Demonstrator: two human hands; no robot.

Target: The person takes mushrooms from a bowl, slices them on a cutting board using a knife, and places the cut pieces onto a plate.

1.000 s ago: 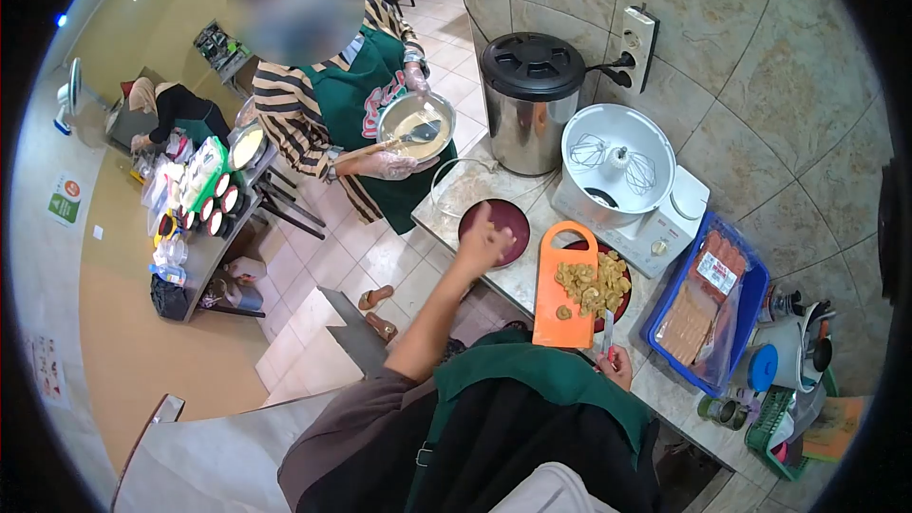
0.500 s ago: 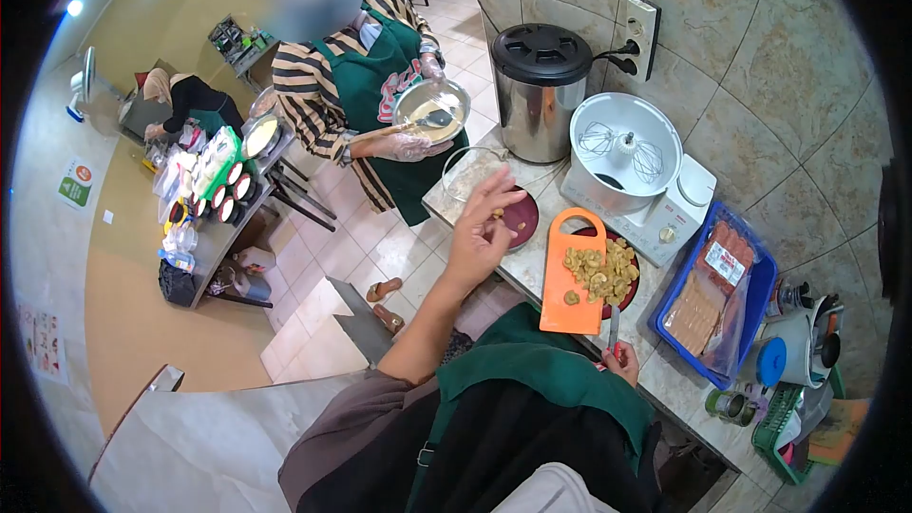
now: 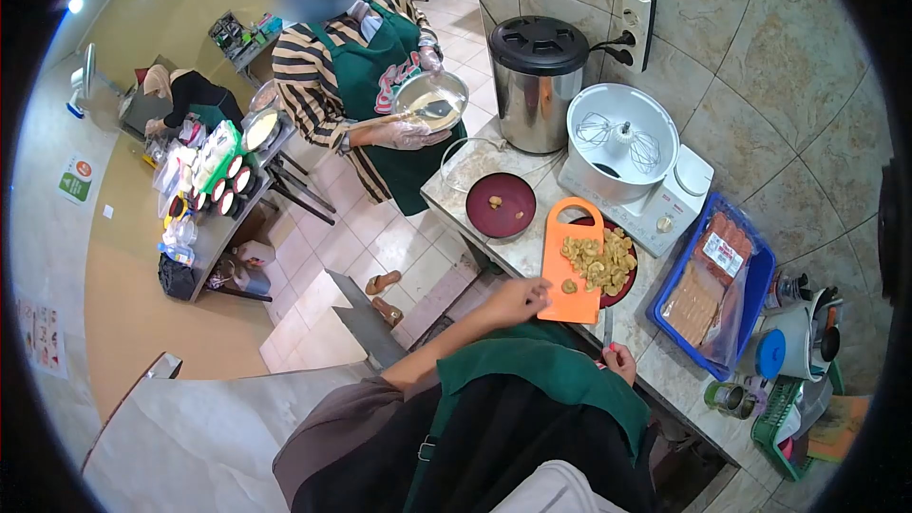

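Note:
My right hand [image 3: 620,362] is closed on a knife [image 3: 609,327], whose blade points up beside the board. My left hand [image 3: 520,302] is at the left edge of the orange cutting board [image 3: 570,307], fingers loosely bent and apart; I cannot tell whether they touch it. Light brown sliced pieces [image 3: 605,266] are heaped on the board's right side and over a dark red plate [image 3: 624,294] partly hidden under it. One slice lies apart on the board. A second dark red plate [image 3: 501,218], at the counter's left, carries a few small pieces.
Behind the board stand a mixer with a white bowl [image 3: 624,147] and a steel container [image 3: 538,100] with a black lid. To the right is a blue tray [image 3: 714,290] of packaged sausages. Across the counter a person in a green apron holds a bowl [image 3: 430,102].
My left hand has come down from above the left red plate to the board's left edge, uncovering that plate. My right hand stays with the knife.

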